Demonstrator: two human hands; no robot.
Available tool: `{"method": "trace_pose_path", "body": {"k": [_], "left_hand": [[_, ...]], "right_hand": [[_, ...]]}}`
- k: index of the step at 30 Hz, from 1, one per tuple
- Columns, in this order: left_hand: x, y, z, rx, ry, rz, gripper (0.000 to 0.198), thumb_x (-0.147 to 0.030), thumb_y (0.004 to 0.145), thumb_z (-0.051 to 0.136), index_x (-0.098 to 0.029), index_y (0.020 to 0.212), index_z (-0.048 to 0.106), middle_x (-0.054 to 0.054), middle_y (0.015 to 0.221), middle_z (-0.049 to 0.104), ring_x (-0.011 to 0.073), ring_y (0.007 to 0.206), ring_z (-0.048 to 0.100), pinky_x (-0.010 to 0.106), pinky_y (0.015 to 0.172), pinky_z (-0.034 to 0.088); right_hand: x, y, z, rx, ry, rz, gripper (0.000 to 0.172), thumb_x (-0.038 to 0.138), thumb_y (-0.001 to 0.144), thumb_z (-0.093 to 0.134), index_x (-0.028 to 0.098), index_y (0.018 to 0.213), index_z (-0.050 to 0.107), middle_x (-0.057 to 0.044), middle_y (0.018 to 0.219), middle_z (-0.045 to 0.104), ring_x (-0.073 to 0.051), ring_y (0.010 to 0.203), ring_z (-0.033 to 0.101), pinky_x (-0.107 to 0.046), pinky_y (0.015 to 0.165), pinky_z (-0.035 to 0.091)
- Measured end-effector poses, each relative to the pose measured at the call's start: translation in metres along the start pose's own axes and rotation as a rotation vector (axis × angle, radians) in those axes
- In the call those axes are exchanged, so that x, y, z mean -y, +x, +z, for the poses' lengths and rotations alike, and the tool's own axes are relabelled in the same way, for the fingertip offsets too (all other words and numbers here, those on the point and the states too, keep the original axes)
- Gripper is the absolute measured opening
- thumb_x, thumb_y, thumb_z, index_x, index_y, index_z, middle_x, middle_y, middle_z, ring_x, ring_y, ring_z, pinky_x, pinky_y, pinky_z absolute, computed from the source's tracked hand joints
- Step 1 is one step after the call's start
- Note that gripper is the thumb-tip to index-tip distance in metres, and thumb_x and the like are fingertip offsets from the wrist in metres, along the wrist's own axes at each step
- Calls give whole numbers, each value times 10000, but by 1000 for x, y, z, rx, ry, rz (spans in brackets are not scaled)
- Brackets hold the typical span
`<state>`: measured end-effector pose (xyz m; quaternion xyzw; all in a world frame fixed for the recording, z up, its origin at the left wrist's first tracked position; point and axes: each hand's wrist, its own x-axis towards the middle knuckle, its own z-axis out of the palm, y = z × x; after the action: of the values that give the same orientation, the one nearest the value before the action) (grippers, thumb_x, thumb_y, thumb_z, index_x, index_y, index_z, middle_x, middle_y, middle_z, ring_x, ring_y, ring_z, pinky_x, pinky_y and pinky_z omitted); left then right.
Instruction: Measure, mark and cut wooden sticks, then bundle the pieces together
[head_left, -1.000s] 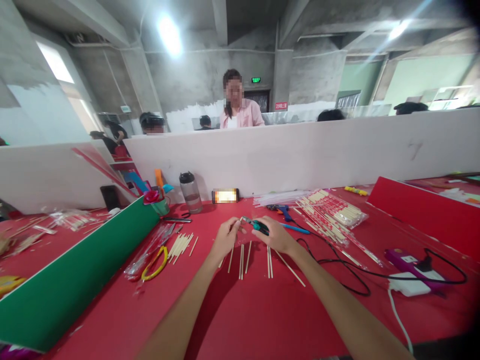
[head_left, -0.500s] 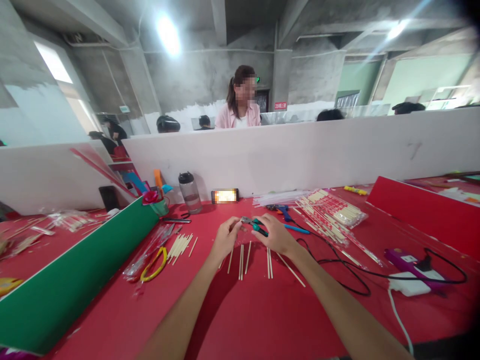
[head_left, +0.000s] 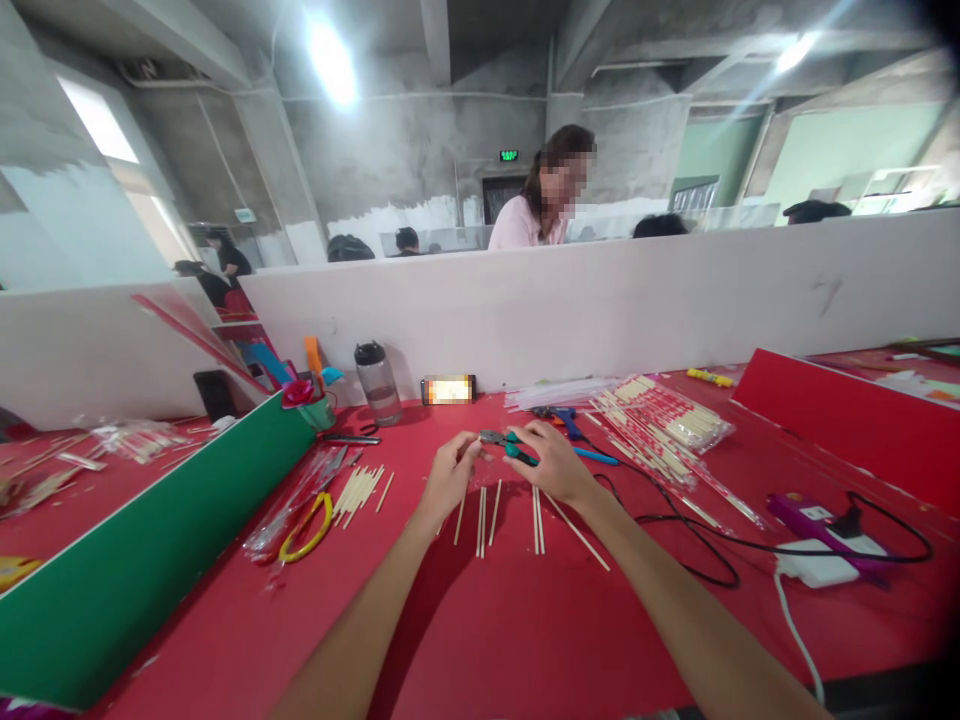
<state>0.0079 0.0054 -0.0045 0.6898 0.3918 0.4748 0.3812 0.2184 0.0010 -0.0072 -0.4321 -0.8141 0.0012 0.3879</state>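
My right hand (head_left: 553,462) is wrapped round the green handles of a pair of pliers (head_left: 517,449), whose jaws point left. Right at the jaws, the fingers of my left hand (head_left: 452,474) are pinched together; whatever they hold is too small to make out. Several thin wooden sticks (head_left: 481,520) lie on the red table below and between my hands, and one longer stick (head_left: 576,532) slants beside my right wrist. A pile of short sticks (head_left: 360,492) rests to the left, near yellow-handled scissors (head_left: 307,540).
A bottle (head_left: 379,385) and a phone (head_left: 448,389) stand by the white partition (head_left: 585,310). Packaged sticks (head_left: 675,425), a blue glue gun (head_left: 568,422), cables and a purple power strip (head_left: 825,525) lie right. A green board (head_left: 172,540) borders the left. A person (head_left: 540,195) is beyond.
Beyond the partition, the person has moved right and leaned down. The pliers' handles look slightly more spread, while both hands stay in nearly the same place.
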Motion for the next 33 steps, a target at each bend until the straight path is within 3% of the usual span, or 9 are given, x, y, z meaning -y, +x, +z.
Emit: {"method": "trace_pose_path", "body": {"k": [19, 33], "left_hand": [[-2, -1, -3, -75, 114, 59, 316, -435, 919, 493, -156, 938, 640, 33, 788, 700, 86, 499, 438, 195, 497, 350], [2, 1, -1, 4, -52, -9, 399, -501, 913, 486, -140, 1035, 604, 57, 799, 722, 62, 391, 404, 190, 402, 329]], "right_hand": [[-2, -1, -1, -53, -118, -48, 454, 354, 866, 637, 212, 1292, 569, -91, 1011, 605, -258, 979, 569, -413, 907, 455], [-7, -2, 3, -75, -102, -50, 454, 362, 868, 636, 231, 1298, 571, -85, 1028, 603, -257, 996, 566, -419, 932, 450]]}}
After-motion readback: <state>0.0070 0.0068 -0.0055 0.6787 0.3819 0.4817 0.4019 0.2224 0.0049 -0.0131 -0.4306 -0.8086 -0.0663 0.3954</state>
